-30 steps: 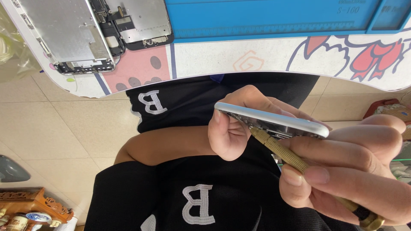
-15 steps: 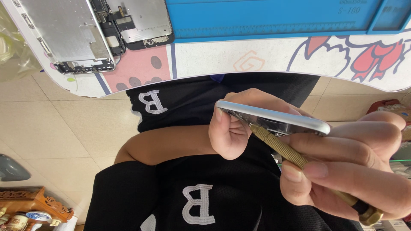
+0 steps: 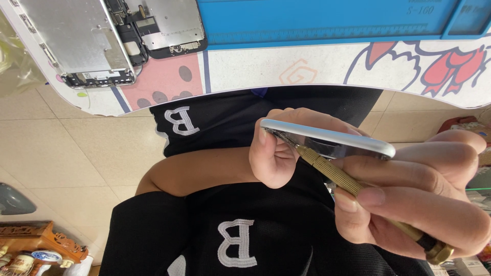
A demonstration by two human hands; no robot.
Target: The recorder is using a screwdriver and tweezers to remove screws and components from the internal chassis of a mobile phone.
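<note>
Head view, looking down past a table edge to the person's lap. The left hand (image 3: 279,148) is curled closed around the near end of a slim silver-edged phone housing (image 3: 327,139), thumb on the upper face and the remaining fingers wrapped beneath, so that the housing is held edge-on and nearly level between table and lap. The right hand (image 3: 414,197) is closed in a pinch on a brass-coloured knurled precision screwdriver (image 3: 337,176); thumb and forefinger clamp the shaft along its length, and the black-ringed rear cap (image 3: 434,248) projects past the heel of the hand. The screwdriver tip meets the underside of the housing just beside the left palm; the exact contact point is hidden by the housing's rim. Both hands hover above black shorts with white embroidered letters (image 3: 236,243).

On the white cartoon-printed table (image 3: 317,69) above lie a detached phone display assembly with a bare metal backplate (image 3: 74,41), a second opened phone part with exposed circuitry (image 3: 163,25) just beside it, and a blue repair mat (image 3: 327,20). Beige floor tiles (image 3: 66,153) show at left.
</note>
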